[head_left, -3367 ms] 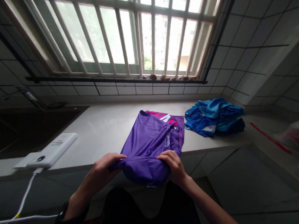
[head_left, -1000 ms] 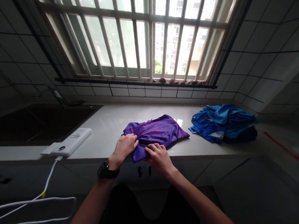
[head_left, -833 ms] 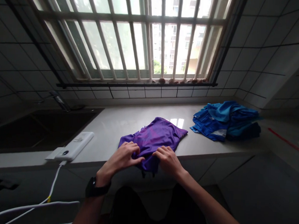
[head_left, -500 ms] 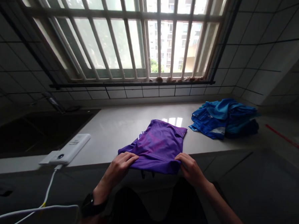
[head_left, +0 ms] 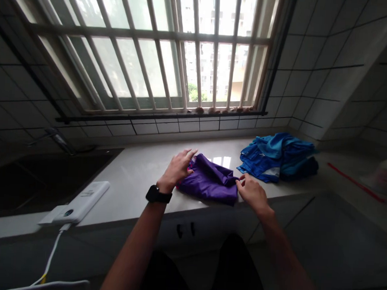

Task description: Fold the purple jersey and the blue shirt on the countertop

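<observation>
A purple garment [head_left: 211, 184] lies folded over on the white counter, close to its front edge, with a raised crease along its right side. At its left end, my left hand [head_left: 178, 166] is open, thumb and fingers apart, and covers part of a pink-red patch of the cloth. The fingers of my right hand [head_left: 252, 192] are pinched together at the garment's right edge. A black watch [head_left: 158, 194] is on my left wrist.
A heap of blue clothes [head_left: 273, 158] lies right of the garment. On the left are a white power bank [head_left: 83, 202] with a cable [head_left: 54, 252], and a dark sink [head_left: 49, 176] with a tap [head_left: 61, 140]. A red strip [head_left: 353, 181] lies far right. Behind is a barred window [head_left: 152, 69].
The garment's near edge has been folded away from me, making it smaller. My left hand has let go and moved forward to its left end. My right hand has moved slightly forward.
</observation>
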Tool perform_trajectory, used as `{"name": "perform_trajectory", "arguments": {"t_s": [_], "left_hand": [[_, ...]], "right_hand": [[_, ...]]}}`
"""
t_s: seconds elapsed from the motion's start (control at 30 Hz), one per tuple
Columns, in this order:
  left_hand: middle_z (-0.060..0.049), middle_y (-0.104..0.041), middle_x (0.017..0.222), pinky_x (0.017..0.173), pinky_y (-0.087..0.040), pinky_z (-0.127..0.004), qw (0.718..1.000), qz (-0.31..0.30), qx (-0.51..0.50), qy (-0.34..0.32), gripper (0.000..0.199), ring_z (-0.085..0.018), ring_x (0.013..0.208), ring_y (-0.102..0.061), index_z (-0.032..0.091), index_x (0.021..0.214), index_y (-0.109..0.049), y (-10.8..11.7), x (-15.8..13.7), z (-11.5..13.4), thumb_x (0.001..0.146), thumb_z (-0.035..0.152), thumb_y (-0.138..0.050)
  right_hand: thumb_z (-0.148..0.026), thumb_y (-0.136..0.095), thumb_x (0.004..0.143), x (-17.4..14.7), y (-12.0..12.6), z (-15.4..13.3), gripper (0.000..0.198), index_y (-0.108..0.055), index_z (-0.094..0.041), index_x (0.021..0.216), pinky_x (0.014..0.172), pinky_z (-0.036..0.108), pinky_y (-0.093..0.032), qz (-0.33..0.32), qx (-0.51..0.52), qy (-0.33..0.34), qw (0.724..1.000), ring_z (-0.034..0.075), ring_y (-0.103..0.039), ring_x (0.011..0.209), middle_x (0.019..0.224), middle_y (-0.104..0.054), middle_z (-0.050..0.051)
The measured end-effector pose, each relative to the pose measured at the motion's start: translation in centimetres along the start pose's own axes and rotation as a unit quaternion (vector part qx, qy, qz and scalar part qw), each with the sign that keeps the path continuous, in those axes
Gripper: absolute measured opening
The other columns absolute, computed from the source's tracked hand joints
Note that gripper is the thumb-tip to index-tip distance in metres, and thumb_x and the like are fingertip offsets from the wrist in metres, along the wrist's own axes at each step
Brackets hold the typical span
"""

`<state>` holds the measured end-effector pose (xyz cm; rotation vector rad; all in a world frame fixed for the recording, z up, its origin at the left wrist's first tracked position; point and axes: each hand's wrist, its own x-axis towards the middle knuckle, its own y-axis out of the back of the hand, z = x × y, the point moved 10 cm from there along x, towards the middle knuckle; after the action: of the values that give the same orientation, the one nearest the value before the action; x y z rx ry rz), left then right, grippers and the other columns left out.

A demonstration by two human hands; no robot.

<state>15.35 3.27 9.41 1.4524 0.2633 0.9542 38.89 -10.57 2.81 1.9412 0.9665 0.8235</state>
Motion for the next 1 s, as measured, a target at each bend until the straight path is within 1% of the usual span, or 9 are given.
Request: {"name": "perform_trajectory", "arguments": {"t_s": [0.1, 0.2, 0.33, 0.4, 0.57, 0.67, 0.77, 0.9, 1.0], "left_hand": [[-0.018, -0.045, 0.164, 0.120, -0.043, -0.045, 0.991, -0.134, -0.018, 0.026, 0.089, -0.036, 0.149, -0.047, 0.021, 0.159, -0.045, -5.6, -1.1, -0.4, 0.081, 0.043, -0.081], [-0.015, -0.050, 0.160, 0.118, -0.045, -0.042, 0.978, -0.199, -0.023, 0.049, 0.074, -0.034, 0.145, -0.052, 0.023, 0.152, -0.056, -8.7, -3.1, -1.0, 0.090, 0.063, -0.066], [-0.015, -0.062, 0.145, 0.112, -0.048, -0.042, 0.982, -0.165, 0.042, 0.083, 0.065, -0.033, 0.134, -0.058, 0.024, 0.143, -0.065, -8.2, -5.1, -1.4, 0.095, 0.067, -0.055], [-0.017, -0.064, 0.141, 0.107, -0.050, -0.042, 0.979, -0.151, 0.089, 0.101, 0.065, -0.033, 0.130, -0.059, 0.023, 0.140, -0.067, -7.3, -6.6, -1.1, 0.096, 0.068, -0.052], [-0.020, -0.070, 0.128, 0.102, -0.052, -0.046, 0.970, -0.147, 0.147, 0.129, 0.071, -0.037, 0.119, -0.064, 0.016, 0.123, -0.076, -5.2, -10.8, 0.6, 0.090, 0.075, -0.055], [-0.018, -0.063, 0.145, 0.109, -0.048, -0.050, 0.976, -0.106, 0.164, 0.102, 0.067, -0.039, 0.132, -0.058, 0.023, 0.135, -0.072, -4.8, -11.9, 2.1, 0.087, 0.070, -0.065], [-0.013, -0.053, 0.159, 0.112, -0.047, -0.052, 0.981, -0.089, 0.146, 0.088, 0.061, -0.037, 0.146, -0.048, 0.033, 0.152, -0.058, -6.1, -12.8, 2.2, 0.096, 0.059, -0.060], [-0.015, -0.058, 0.154, 0.105, -0.052, -0.055, 0.980, -0.055, 0.138, 0.134, 0.051, -0.037, 0.142, -0.051, 0.033, 0.152, -0.058, -7.2, -14.3, -0.4, 0.104, 0.046, -0.048], [-0.019, -0.064, 0.144, 0.093, -0.056, -0.057, 0.967, 0.005, 0.164, 0.192, 0.046, -0.041, 0.133, -0.056, 0.031, 0.146, -0.064, -6.6, -14.9, -2.5, 0.103, 0.038, -0.046]], "right_hand": [[-0.039, -0.053, 0.103, -1.0, -0.9, 1.6, 0.026, -0.068, -0.020, 0.113, 0.071, 0.030, -0.042, -0.051, -0.035, -0.006, 0.998, 0.026, -0.073, 0.094, 0.100, -0.078, 0.010], [-0.045, -0.049, 0.106, -1.8, -1.9, 2.1, 0.033, -0.071, -0.021, 0.109, 0.073, 0.031, -0.044, -0.098, -0.039, -0.004, 0.994, 0.028, -0.075, 0.096, 0.096, -0.079, 0.011], [-0.053, -0.054, 0.103, -1.8, -2.8, 1.3, 0.043, -0.069, -0.018, 0.124, 0.078, 0.032, -0.048, -0.109, -0.026, 0.004, 0.994, 0.030, -0.075, 0.102, 0.104, -0.079, 0.014], [-0.051, -0.063, 0.098, -1.5, -3.5, 0.1, 0.050, -0.064, -0.016, 0.134, 0.082, 0.031, -0.050, -0.112, -0.007, 0.041, 0.993, 0.031, -0.074, 0.108, 0.113, -0.078, 0.015], [-0.020, -0.063, 0.097, 0.6, -6.0, -4.0, 0.043, -0.058, -0.017, 0.140, 0.094, 0.028, -0.049, -0.114, 0.035, 0.129, 0.984, 0.026, -0.071, 0.115, 0.121, -0.076, 0.012], [-0.007, -0.050, 0.098, 2.9, -6.2, -7.7, 0.042, -0.060, -0.015, 0.138, 0.101, 0.031, -0.048, -0.068, 0.028, 0.155, 0.985, 0.025, -0.067, 0.119, 0.126, -0.071, 0.015], [-0.008, -0.051, 0.098, 3.2, -5.4, -11.3, 0.038, -0.063, -0.013, 0.134, 0.106, 0.035, -0.048, -0.023, 0.074, 0.188, 0.979, 0.026, -0.063, 0.122, 0.131, -0.065, 0.018], [-0.017, -0.055, 0.099, -2.5, -4.2, -13.3, 0.025, -0.067, -0.018, 0.121, 0.099, 0.034, -0.052, -0.040, 0.278, 0.252, 0.926, 0.022, -0.066, 0.112, 0.120, -0.067, 0.011], [-0.024, -0.057, 0.099, -9.4, -5.7, -12.5, 0.017, -0.068, -0.022, 0.112, 0.088, 0.031, -0.053, -0.137, 0.411, 0.264, 0.862, 0.020, -0.067, 0.104, 0.110, -0.070, 0.006]]}}
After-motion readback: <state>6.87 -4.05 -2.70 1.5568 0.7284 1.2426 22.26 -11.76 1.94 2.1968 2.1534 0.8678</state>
